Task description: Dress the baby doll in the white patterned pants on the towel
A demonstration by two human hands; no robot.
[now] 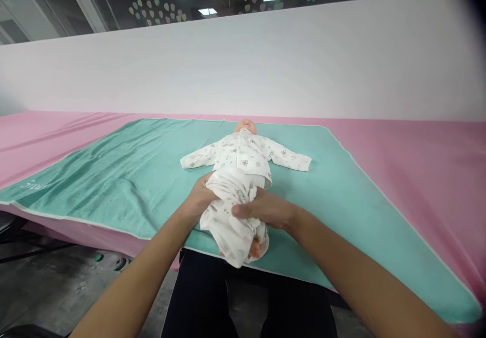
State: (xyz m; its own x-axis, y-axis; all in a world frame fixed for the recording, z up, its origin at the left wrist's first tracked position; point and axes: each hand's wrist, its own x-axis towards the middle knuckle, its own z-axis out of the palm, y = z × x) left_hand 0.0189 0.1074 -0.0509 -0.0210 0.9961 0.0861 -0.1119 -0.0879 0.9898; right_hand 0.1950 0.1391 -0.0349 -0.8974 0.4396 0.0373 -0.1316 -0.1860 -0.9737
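Observation:
A baby doll (pixel 247 125) lies on its back on a teal towel (pixel 159 176), its head away from me. It wears a white printed jacket (pixel 243 150) with both sleeves spread wide. White printed baby pants (pixel 228 226) are bunched around its legs, and part of a foot (pixel 255 249) shows at the near end. My left hand (pixel 203 193) grips the pants at their left side, some fingers hidden by cloth. On the right side, my right hand (pixel 268 209) is closed on the same pants, its thumb on top of the fabric.
Under the towel a pink cover (pixel 410 176) drapes the table and hangs over its front edge. A white wall panel (pixel 235 69) rises behind. Bottles (pixel 114 262) stand on the floor at the lower left, partly hidden.

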